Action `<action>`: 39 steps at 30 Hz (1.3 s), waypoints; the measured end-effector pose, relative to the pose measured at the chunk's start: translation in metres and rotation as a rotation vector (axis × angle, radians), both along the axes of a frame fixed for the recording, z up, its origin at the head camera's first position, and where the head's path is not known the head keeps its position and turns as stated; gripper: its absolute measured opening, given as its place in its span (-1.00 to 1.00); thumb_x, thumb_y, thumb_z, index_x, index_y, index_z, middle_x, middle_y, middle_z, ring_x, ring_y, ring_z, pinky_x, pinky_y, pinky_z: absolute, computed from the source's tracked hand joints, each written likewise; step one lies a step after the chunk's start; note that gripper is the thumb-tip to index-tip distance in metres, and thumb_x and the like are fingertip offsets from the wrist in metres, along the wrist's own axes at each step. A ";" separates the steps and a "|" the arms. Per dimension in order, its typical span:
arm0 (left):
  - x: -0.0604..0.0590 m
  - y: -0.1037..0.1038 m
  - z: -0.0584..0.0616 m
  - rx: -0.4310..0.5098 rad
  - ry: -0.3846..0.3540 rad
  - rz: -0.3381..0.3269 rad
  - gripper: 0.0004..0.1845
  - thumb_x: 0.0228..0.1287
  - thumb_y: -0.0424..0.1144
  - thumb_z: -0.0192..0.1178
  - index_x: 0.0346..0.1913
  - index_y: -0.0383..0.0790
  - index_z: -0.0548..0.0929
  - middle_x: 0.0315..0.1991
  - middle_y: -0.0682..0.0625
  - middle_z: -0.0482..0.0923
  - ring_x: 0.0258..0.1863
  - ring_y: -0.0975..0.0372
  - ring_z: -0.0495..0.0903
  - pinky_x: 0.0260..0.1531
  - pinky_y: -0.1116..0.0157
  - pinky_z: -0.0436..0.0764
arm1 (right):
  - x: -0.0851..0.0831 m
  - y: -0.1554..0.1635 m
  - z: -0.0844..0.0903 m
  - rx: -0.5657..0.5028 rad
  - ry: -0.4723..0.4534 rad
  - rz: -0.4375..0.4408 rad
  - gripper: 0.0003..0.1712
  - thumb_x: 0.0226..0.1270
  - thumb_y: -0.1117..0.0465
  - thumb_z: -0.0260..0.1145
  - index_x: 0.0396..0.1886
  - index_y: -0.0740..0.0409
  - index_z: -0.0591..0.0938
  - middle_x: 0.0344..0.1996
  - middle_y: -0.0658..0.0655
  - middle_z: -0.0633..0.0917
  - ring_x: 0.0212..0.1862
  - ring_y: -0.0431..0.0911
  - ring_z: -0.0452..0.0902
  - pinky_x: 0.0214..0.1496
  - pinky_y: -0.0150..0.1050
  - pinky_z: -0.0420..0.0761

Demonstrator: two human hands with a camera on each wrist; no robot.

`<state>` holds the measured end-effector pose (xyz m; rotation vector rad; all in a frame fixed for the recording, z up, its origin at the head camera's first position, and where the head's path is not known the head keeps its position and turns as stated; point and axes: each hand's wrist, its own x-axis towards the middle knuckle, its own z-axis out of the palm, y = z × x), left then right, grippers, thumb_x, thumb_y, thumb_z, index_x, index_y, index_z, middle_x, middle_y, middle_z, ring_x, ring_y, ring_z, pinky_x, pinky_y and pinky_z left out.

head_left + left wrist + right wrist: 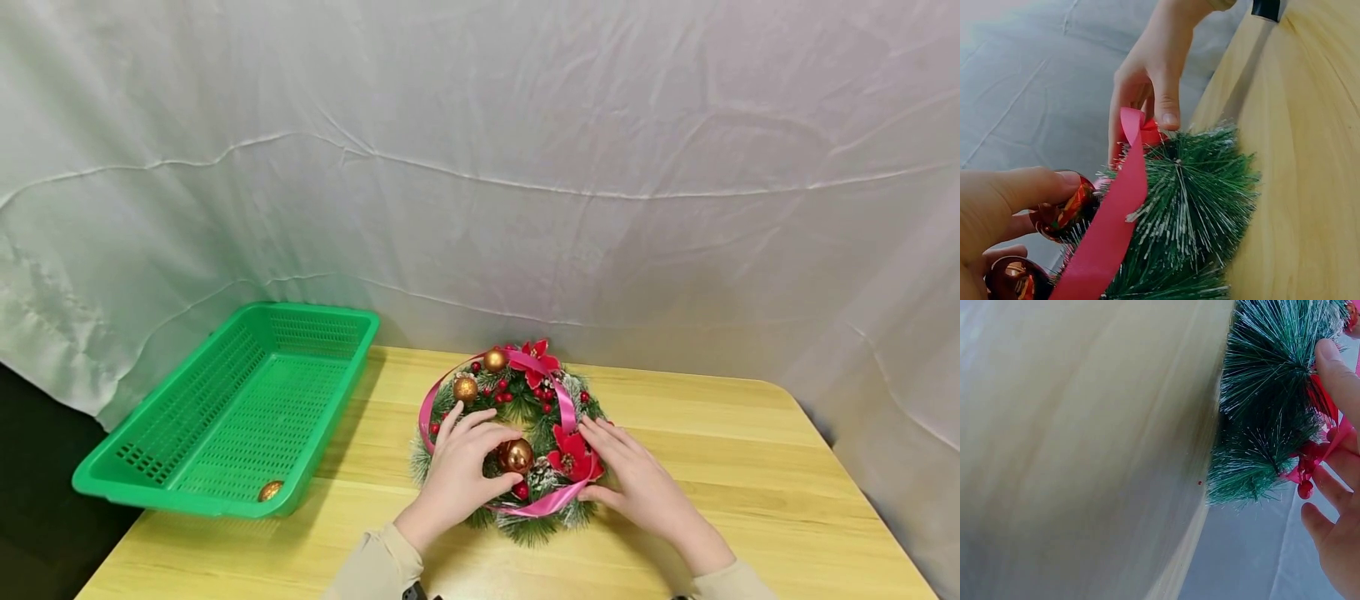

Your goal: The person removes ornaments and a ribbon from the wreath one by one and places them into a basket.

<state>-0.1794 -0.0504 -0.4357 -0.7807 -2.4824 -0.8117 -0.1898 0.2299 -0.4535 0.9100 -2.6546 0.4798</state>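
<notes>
A green wreath (pixel 525 527) with frosted needles lies on the table, trimmed with red flowers (pixel 573 454), red berries and golden baubles (pixel 465 388). A loop of pink ribbon (pixel 551 502) runs over it. At its lower middle, my left hand (pixel 457 471) pinches a shiny bronze bauble (pixel 516 456) between thumb and fingers. The left wrist view shows that bauble (pixel 1066 209) beside the ribbon (pixel 1107 231), with another shiny bauble (pixel 1017 279) below it. My right hand (pixel 637 483) rests along the wreath's right side, its fingers extended by a red flower and its thumb (pixel 1335 372) against the needles.
To the left stands a green perforated plastic basket (pixel 330 400) with one golden bauble (pixel 270 490) in its near corner. The wooden table (pixel 720 467) ends against a pale grey cloth (pixel 480 233) hung behind it and at the right.
</notes>
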 end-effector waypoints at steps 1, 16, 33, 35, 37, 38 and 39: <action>0.000 0.000 0.001 0.010 -0.002 -0.002 -0.45 -0.08 0.02 0.49 0.06 0.06 0.65 0.01 0.19 0.61 0.26 0.20 0.33 0.38 -0.05 -0.14 | 0.000 0.000 0.000 -0.001 0.000 0.000 0.07 -0.03 -0.27 0.39 0.41 0.17 0.30 0.39 0.10 0.30 0.38 0.14 0.18 0.31 0.19 0.20; 0.002 -0.011 0.025 0.261 -0.058 -0.040 -0.49 -0.08 -0.10 0.52 0.03 0.00 0.67 0.02 0.14 0.61 0.24 0.19 0.35 0.39 0.01 -0.15 | -0.001 0.000 -0.001 -0.003 -0.036 -0.006 0.09 -0.05 -0.21 0.45 0.43 0.16 0.27 0.40 0.09 0.29 0.38 0.15 0.16 0.31 0.21 0.20; -0.010 -0.048 0.049 0.473 -0.078 0.000 -0.47 -0.09 -0.17 0.52 0.05 -0.03 0.66 0.11 0.06 0.56 0.23 0.06 0.39 0.41 0.03 -0.11 | -0.001 0.000 0.000 -0.002 -0.021 -0.003 0.08 -0.04 -0.26 0.41 0.42 0.18 0.29 0.38 0.13 0.31 0.37 0.17 0.18 0.31 0.22 0.20; -0.009 -0.053 0.053 0.489 -0.087 0.019 -0.48 -0.10 -0.19 0.53 0.04 -0.07 0.66 0.11 -0.01 0.56 0.23 0.03 0.38 0.41 0.03 -0.11 | -0.001 -0.001 0.000 -0.001 -0.022 -0.004 0.08 -0.04 -0.25 0.42 0.42 0.19 0.29 0.38 0.13 0.31 0.37 0.17 0.18 0.31 0.22 0.20; -0.008 -0.058 0.056 0.496 -0.089 0.045 -0.48 -0.10 -0.19 0.53 0.03 -0.10 0.67 0.10 -0.05 0.56 0.24 0.03 0.37 0.41 0.02 -0.10 | 0.000 -0.001 0.000 0.002 -0.024 -0.006 0.08 -0.04 -0.25 0.42 0.42 0.18 0.29 0.38 0.13 0.31 0.37 0.17 0.18 0.31 0.22 0.20; -0.008 -0.060 0.057 0.501 -0.094 0.057 -0.48 -0.10 -0.19 0.53 0.03 -0.09 0.67 0.10 -0.06 0.55 0.24 0.03 0.37 0.41 0.04 -0.11 | 0.000 -0.001 0.000 0.003 -0.024 -0.006 0.08 -0.04 -0.25 0.42 0.42 0.18 0.29 0.38 0.13 0.31 0.37 0.17 0.18 0.31 0.22 0.20; -0.007 -0.062 0.058 0.506 -0.097 0.069 -0.47 -0.10 -0.19 0.53 0.03 -0.09 0.67 0.11 -0.07 0.55 0.25 0.03 0.36 0.41 0.03 -0.11 | 0.000 -0.001 0.000 0.003 -0.025 -0.007 0.08 -0.05 -0.24 0.43 0.42 0.18 0.29 0.38 0.13 0.31 0.37 0.17 0.18 0.31 0.21 0.20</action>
